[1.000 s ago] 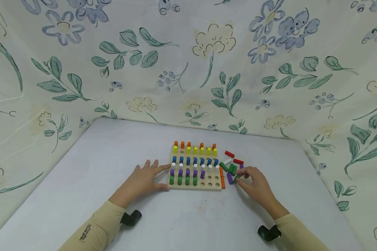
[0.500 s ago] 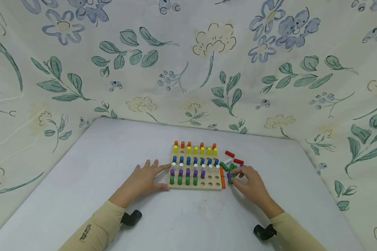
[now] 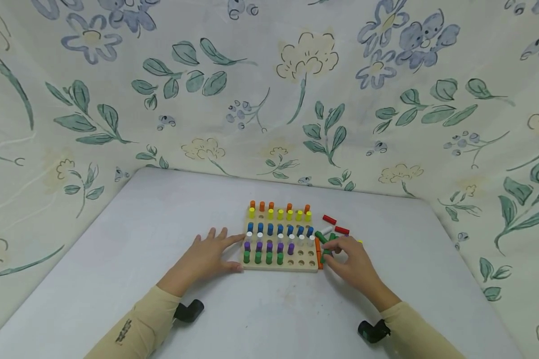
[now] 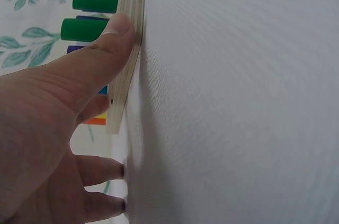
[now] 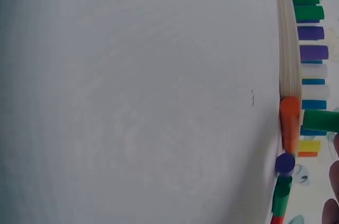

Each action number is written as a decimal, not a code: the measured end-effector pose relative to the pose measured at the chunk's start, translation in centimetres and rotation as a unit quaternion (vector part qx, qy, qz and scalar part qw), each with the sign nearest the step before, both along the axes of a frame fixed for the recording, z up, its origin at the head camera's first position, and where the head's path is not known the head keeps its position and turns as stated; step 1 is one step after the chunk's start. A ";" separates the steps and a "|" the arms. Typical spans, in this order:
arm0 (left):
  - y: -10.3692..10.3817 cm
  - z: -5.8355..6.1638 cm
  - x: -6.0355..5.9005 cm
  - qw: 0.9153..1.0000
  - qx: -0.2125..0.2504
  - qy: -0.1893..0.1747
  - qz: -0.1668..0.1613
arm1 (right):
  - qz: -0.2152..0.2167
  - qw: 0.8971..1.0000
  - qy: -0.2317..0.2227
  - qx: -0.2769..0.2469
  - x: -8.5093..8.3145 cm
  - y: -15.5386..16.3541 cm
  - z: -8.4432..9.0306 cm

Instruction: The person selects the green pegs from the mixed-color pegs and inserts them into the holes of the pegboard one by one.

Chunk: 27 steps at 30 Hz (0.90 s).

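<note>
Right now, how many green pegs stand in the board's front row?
4, upright in the near row's left holes. The holes to their right look empty.

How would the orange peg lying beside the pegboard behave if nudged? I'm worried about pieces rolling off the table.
The orange peg is a smooth cylinder lying on its side, so it would likely roll sideways. The pegboard edge touching it should block rolling left. It looks stiff, probably light wood, and should slide easily on the smooth table.

Loose pegs (image 3: 334, 230) crowd the pegboard's (image 3: 280, 268) right edge.
</note>
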State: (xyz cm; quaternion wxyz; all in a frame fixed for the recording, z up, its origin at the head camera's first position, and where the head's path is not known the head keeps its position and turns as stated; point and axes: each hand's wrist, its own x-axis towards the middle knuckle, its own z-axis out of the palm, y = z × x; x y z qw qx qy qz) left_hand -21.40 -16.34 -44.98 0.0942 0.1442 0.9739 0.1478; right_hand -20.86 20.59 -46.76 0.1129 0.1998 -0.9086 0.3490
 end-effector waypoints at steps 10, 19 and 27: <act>0.1 0.1 -0.1 1.000 0.000 -0.004 0.003 | 0.017 1.000 -0.008 -0.004 0.1 -0.9 0.3; 0.0 0.2 0.0 1.000 -0.001 -0.005 0.003 | 0.039 0.999 0.009 -0.026 0.1 -1.7 0.1; 0.0 0.3 0.0 1.000 -0.003 -0.004 0.002 | 0.036 0.999 -0.018 -0.009 0.2 -2.6 0.4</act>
